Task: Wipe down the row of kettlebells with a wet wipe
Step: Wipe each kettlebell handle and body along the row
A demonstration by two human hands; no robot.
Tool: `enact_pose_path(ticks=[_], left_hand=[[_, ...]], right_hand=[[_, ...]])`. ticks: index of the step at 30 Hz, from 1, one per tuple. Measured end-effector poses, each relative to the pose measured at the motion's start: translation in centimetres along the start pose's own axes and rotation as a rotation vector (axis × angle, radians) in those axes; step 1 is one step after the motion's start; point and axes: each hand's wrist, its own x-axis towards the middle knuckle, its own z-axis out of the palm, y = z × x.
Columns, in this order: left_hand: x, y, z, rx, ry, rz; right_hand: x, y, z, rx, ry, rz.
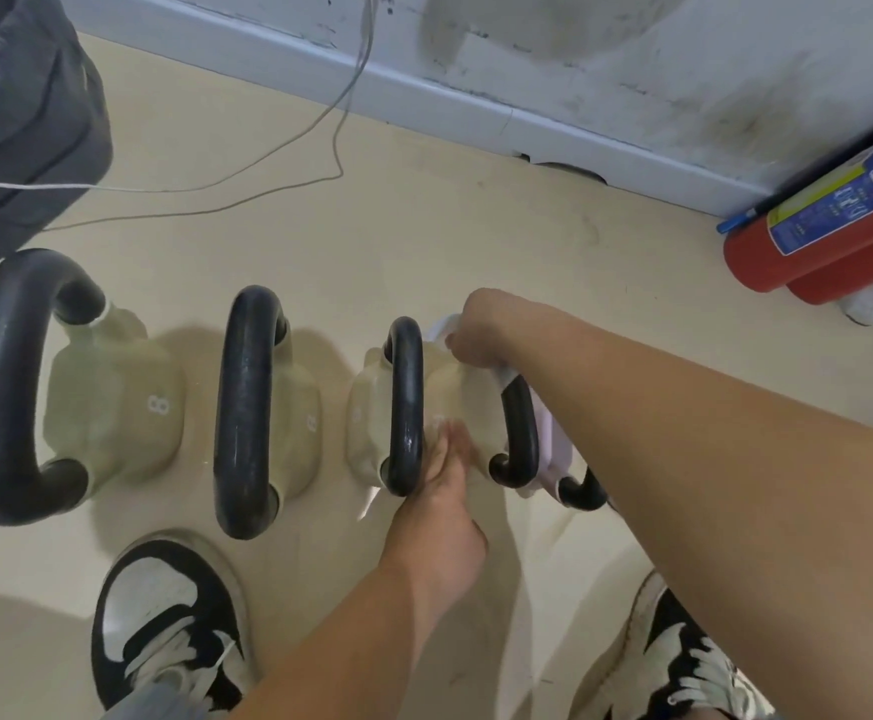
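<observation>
On the third kettlebell [372, 407] from the left: keep left hand [442, 491], fingers flat, steadying; right hand [478, 330], clenched on wet wipe [442, 327], rubbing firmly.

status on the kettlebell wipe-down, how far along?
Done: can't tell; the two left olive kettlebells show no clear wipe marks. In hand: left hand wiping the third kettlebell, right hand steadying it. Left: the pink one beside it.
</observation>
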Motion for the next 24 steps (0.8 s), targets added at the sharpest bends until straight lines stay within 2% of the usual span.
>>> enact_pose_path(ticks=[3,6,9,12,14,16,21,24], left_hand=[[-0.1,0.3,0.1,0.055,0.041,0.047],[-0.1,0.3,0.2,0.056,0.047,0.03],[-0.1,0.0,0.3,-0.037,-0.001,-0.011],[0.1,-0.1,0.4,-0.049,-0.029,-0.001],[0.0,-0.2,0.2,-0.044,-0.037,-0.016],[0.0,-0.4,0.1,-0.04,-0.033,-0.02],[0.4,-0.8,0.5,-0.043,-0.034,0.025],[0.5,-0.7,1.0,0.059,0.028,0.069]], right_hand=[[2.8,-0.8,0.3,-0.165,-0.046,0.033],[3.8,-0.9,0.7,-0.164,-0.023,0.07],[1.9,-0.1,1.1,0.079,0.14,0.09],[-2.2,0.9,3.0,0.357,0.393,0.023],[-4.6,1.3,5.5,0.462,0.552,-0.015],[-6.5,1.7,8.8,0.487,0.623,-0.021],[-11.0,2.1,13.7,0.348,0.472,-0.069],[-11.8,2.1,13.6,0.346,0.517,-0.107]])
